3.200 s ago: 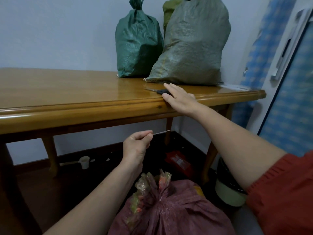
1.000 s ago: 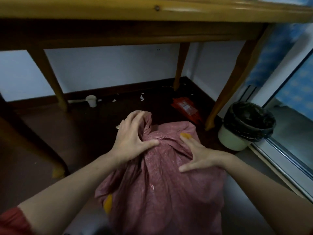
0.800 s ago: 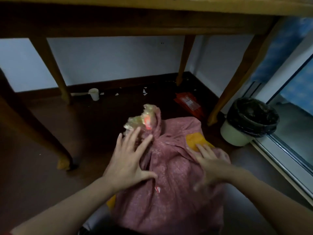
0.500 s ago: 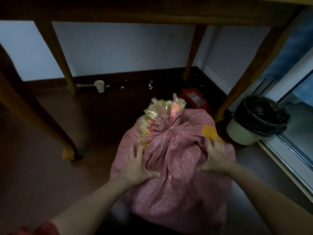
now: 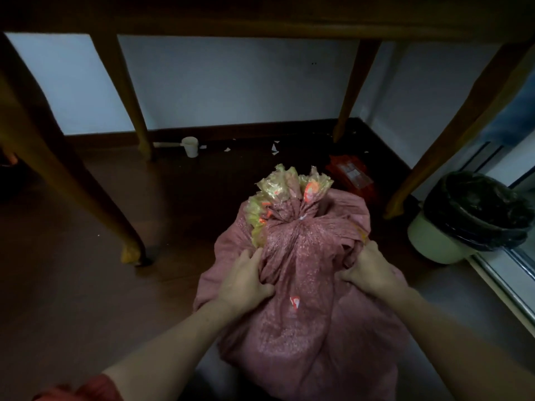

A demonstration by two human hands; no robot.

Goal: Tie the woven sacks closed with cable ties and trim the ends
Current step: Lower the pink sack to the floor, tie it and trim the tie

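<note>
1. Under the wooden table [image 5: 260, 21], on the dark floor, stands a pink woven sack [image 5: 304, 314], full and bulging, close in front of the person.
2. Its neck [image 5: 293, 219] is gathered tight near the top, and the pleats fan out from that point down the sack's shoulders.
3. Above the neck the mouth of the sack [image 5: 286, 183] flares open in a crumpled ruffle, showing a yellow-green inside with orange print.
4. A small pale speck sits at the gathered point; it is too small to tell whether it is a cable tie.
5. The left hand [image 5: 243, 282] grips the sack's left shoulder below the neck, fingers curled into a fold of the cloth and thumb pressed toward the middle.
6. The right hand [image 5: 370, 273] grips the right shoulder in the same way, fingers dug into the folds. The two hands are apart, with the neck between and beyond them.
7. A red sleeve [image 5: 86, 389] shows at the lower left edge.
8. Right of the sack, beside a table leg [image 5: 451, 134], stands a pale bin [image 5: 434, 244] lined with a black bag.
9. Behind the sack lies a red packet [image 5: 351, 176]; farther back, near the skirting, sit a small white cup [image 5: 190, 146] and some white paper scraps [image 5: 275, 147].
</note>
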